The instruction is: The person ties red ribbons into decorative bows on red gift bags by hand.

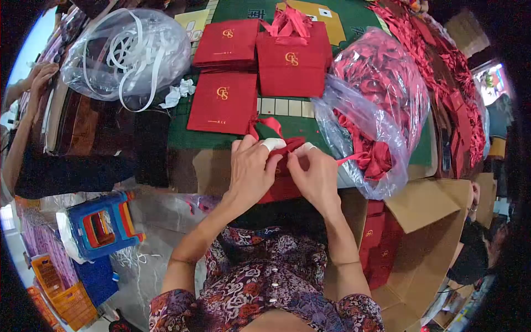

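Note:
Both hands meet at the table's front edge over a red bag [281, 189], which is partly hidden beneath them. My left hand [251, 166] pinches the bag's top edge and red ribbon, with white tape on a finger. Close beside it, my right hand [314, 174] pinches the ribbon [271, 123] and bag edge from the other side; it has white tape too. Just beyond lie flat red bags with gold print [222, 102], another stack [227, 44], and a pile with ribbon handles [292, 66].
A clear plastic bag of red ribbon [381, 105] lies at the right, and one of white ribbon [133, 55] at the left. An open cardboard box [423, 205] holds red bags below right. Stacked plastic stools [105, 224] stand lower left. Another person's hand [43, 77] shows at far left.

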`<state>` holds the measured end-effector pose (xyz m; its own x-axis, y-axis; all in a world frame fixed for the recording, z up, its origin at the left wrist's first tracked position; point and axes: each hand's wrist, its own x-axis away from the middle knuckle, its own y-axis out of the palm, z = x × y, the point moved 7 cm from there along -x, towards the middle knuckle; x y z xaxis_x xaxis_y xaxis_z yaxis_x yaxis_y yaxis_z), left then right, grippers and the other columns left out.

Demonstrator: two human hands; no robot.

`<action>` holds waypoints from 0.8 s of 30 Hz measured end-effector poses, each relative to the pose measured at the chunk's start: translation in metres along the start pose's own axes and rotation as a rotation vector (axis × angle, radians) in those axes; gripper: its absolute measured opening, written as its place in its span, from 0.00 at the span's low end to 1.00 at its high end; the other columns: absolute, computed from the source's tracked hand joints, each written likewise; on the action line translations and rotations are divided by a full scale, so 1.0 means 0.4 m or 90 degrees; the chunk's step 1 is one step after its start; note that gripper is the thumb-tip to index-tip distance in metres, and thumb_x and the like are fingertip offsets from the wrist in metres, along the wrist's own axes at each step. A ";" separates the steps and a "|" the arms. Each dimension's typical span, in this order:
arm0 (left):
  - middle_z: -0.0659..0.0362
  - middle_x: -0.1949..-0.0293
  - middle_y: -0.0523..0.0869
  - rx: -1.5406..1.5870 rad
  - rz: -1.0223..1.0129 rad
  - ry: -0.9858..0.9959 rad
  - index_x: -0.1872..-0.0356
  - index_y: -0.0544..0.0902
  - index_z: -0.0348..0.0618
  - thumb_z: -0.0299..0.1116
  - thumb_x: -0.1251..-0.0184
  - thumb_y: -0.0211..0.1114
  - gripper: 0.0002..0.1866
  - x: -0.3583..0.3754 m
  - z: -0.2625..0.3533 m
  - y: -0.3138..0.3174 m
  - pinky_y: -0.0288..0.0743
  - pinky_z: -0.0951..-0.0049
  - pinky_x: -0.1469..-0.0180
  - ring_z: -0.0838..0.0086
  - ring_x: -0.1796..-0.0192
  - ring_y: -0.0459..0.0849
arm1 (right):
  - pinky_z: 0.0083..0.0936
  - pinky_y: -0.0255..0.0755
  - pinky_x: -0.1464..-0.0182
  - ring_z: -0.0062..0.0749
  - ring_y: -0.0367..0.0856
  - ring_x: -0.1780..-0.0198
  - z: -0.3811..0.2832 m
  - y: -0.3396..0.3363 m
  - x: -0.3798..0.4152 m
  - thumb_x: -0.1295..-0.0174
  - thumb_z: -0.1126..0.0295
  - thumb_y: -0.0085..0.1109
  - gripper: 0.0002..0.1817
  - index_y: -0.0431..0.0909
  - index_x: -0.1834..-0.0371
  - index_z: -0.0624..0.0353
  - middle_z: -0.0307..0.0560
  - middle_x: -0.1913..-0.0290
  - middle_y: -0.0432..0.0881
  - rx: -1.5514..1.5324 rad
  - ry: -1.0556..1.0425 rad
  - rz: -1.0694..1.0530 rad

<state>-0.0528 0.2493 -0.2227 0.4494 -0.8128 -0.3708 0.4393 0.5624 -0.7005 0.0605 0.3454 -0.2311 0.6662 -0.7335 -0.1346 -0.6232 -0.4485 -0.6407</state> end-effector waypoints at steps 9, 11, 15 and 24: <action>0.55 0.66 0.86 0.011 -0.023 -0.007 0.57 0.87 0.47 0.27 0.41 0.70 0.11 -0.014 -0.015 0.001 0.67 0.60 0.54 0.58 0.59 0.79 | 0.32 0.79 0.65 0.39 0.88 0.69 -0.009 0.005 0.005 0.37 0.67 0.69 0.09 0.84 0.65 0.63 0.52 0.70 0.87 0.029 0.010 0.047; 0.54 0.65 0.86 0.029 -0.034 -0.026 0.56 0.86 0.47 0.27 0.41 0.70 0.11 -0.015 -0.019 0.003 0.68 0.60 0.53 0.56 0.58 0.79 | 0.38 0.78 0.64 0.46 0.86 0.68 0.002 0.013 0.015 0.40 0.69 0.71 0.09 0.84 0.61 0.59 0.52 0.67 0.86 -0.019 0.025 0.047; 0.53 0.63 0.85 0.029 -0.056 -0.047 0.55 0.86 0.46 0.27 0.41 0.69 0.12 -0.011 -0.025 0.016 0.68 0.59 0.53 0.55 0.57 0.79 | 0.37 0.78 0.64 0.46 0.86 0.67 0.016 0.004 0.036 0.39 0.72 0.70 0.09 0.82 0.59 0.60 0.52 0.65 0.86 -0.066 0.060 0.063; 0.56 0.65 0.87 0.016 -0.021 -0.017 0.59 0.87 0.48 0.34 0.42 0.74 0.11 -0.007 -0.019 0.030 0.68 0.59 0.53 0.58 0.57 0.79 | 0.35 0.76 0.64 0.46 0.84 0.67 -0.011 -0.007 0.023 0.36 0.75 0.65 0.06 0.82 0.58 0.60 0.54 0.64 0.83 0.044 -0.061 0.039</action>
<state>-0.0548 0.2571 -0.2349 0.4552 -0.8267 -0.3306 0.4730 0.5391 -0.6969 0.0667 0.3378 -0.2272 0.6660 -0.7050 -0.2437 -0.6363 -0.3665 -0.6788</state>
